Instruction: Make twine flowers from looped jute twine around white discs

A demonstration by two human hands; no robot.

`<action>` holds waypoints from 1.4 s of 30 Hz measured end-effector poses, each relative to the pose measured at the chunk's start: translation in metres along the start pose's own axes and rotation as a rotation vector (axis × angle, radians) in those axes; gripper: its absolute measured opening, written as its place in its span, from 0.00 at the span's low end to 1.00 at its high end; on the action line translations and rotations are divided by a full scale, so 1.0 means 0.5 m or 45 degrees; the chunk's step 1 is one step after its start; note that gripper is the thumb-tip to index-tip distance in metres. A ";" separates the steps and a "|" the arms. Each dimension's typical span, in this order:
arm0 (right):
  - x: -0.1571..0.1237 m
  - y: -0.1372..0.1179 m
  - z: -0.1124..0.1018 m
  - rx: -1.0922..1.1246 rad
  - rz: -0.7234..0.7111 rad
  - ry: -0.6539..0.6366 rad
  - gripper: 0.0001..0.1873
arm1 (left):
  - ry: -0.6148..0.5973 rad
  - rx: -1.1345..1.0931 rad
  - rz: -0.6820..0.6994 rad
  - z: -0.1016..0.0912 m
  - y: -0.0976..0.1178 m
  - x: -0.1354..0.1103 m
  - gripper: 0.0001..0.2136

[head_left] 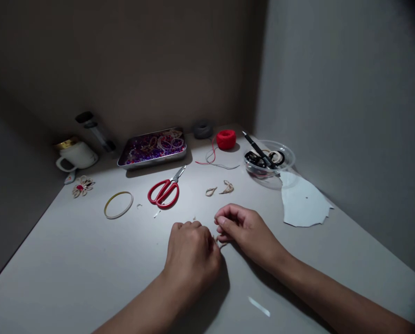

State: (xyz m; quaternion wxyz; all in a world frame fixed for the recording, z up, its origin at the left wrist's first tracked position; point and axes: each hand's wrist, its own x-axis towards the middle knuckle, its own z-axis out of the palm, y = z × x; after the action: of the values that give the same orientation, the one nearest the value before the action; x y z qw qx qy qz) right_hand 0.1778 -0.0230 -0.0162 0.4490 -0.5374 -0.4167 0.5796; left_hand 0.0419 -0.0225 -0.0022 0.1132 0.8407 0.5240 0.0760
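Just now, both bare hands meet low over the pale, smooth tabletop, with a thin, twisted beige cord between them. The left hand is curled knuckles-up beside one end of the cord; its fingertips are hidden, so I cannot tell how firmly it grips, or what. The right hand has thumb and forefinger drawn narrowly together (too small a spot to tell whether they pinch anything), and the cord shows just under its lower fingers.

Beyond the hands lie a small beige cord loop and, just beside it, a frayed beige cord bundle. To their left rest red-handled metal scissors, blades pointing away, then a thin yellow-and-white hoop. Farther back, a shallow metal tray holds purple beads and pale loops, near a round ball of bright red thread.
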 end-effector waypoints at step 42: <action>-0.008 -0.022 -0.008 0.103 0.044 -0.123 0.09 | 0.283 -0.810 -0.016 -0.011 -0.025 -0.005 0.06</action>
State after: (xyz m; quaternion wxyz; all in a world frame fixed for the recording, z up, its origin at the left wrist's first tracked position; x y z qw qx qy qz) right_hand 0.1828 -0.0242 -0.0048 0.4396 -0.4974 -0.4050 0.6288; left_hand 0.0286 -0.0188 -0.0001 0.3125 0.7467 0.4882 0.3263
